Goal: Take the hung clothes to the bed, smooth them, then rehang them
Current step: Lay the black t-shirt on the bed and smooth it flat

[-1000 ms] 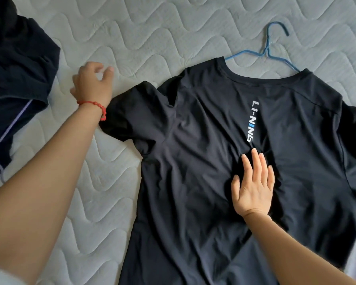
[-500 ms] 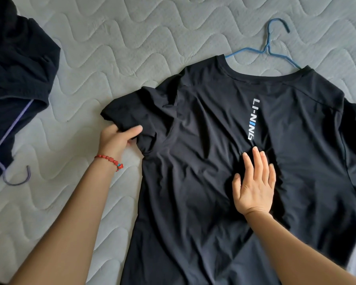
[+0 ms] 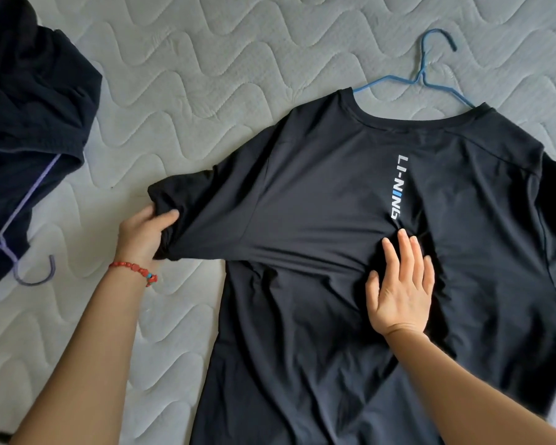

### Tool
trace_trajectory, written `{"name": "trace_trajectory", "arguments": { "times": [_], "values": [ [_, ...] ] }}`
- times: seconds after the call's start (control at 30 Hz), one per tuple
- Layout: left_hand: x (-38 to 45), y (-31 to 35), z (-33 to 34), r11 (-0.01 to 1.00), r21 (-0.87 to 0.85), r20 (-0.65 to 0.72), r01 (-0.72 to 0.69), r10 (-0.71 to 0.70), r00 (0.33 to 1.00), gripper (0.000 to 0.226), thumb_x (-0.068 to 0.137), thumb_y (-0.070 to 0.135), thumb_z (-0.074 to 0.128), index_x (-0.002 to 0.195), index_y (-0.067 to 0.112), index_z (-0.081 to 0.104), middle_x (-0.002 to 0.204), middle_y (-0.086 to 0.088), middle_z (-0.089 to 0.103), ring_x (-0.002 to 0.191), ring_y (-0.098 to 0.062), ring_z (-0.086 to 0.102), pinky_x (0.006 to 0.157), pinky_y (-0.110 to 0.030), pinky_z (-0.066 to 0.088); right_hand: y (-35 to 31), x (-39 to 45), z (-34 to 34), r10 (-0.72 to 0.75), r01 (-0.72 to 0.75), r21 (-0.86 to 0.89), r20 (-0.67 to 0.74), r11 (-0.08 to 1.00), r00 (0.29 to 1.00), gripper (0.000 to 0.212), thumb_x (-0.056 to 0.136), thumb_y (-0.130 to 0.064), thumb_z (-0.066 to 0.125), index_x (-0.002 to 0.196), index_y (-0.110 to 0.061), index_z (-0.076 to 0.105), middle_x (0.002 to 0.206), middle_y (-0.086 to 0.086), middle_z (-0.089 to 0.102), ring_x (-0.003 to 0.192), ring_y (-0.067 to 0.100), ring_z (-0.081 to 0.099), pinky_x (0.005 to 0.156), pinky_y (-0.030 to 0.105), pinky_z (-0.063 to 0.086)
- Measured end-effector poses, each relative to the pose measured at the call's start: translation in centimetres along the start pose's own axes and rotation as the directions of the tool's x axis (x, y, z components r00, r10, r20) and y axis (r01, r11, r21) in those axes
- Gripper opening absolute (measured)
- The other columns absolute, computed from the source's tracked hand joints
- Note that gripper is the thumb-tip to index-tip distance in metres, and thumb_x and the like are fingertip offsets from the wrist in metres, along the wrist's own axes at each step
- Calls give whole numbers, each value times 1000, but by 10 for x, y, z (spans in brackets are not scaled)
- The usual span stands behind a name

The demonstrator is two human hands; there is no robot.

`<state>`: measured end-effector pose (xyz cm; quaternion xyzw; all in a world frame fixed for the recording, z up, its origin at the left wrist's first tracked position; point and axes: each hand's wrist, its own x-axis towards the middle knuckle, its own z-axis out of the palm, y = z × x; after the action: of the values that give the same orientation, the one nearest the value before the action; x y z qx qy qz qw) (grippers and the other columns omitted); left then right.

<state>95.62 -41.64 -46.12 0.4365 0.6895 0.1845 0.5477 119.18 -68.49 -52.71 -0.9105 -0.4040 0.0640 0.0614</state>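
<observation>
A black T-shirt [image 3: 318, 187] with a white and blue logo lies spread on the quilted mattress [image 3: 222, 59]. A blue wire hanger [image 3: 421, 80] sticks out of its collar. My left hand [image 3: 145, 234], with a red bead bracelet at the wrist, grips the end of the shirt's left sleeve and holds it stretched out sideways. My right hand [image 3: 400, 284] lies flat with straight fingers on the middle of the shirt, just below the logo. Taut creases run across the cloth between the two hands.
Another dark garment [image 3: 29, 107] lies bunched at the far left on a purple hanger [image 3: 23, 220], whose hook points toward me. Bare mattress shows between the two garments and behind the shirt.
My left hand went from the mattress beside the sleeve to the sleeve's end, took hold of it and pulled it out to the left. My right hand stayed pressed on the shirt.
</observation>
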Motion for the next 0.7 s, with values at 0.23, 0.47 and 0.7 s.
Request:
{"name": "trace_trajectory", "arguments": {
  "times": [0.23, 0.47, 0.7],
  "values": [
    [10, 26, 10, 981, -22, 150, 195, -189, 970, 12, 89, 27, 57, 90, 17, 61, 92, -3, 65, 76, -10, 64, 60, -20, 57, 0, 1, 1, 9, -9, 5, 15, 1000, 1000, 57, 84, -32, 33, 137, -13, 34, 149, 12, 31, 138, 27, 20, 115, 34, 2],
    [33, 60, 28, 994, -62, 169, 95, -83, 982, 20, 89, 5, 49, 74, 17, 56, 52, 7, 67, 52, -3, 63, 47, -14, 49, 1, 0, 1, 5, -5, -1, 8, 1000, 1000, 56, 84, -32, 33, 137, -13, 33, 149, 13, 31, 138, 26, 19, 114, 33, 2],
    [43, 86, 22, 943, -265, 129, -201, 241, 962, 43, 85, -12, 39, 98, 23, 59, 82, 11, 72, 83, -7, 68, 74, -24, 57, 0, 0, 1, 7, -7, 6, 5, 1000, 1000, 56, 85, -32, 33, 137, -12, 34, 149, 13, 33, 138, 26, 19, 114, 34, 2]
  ]
}}
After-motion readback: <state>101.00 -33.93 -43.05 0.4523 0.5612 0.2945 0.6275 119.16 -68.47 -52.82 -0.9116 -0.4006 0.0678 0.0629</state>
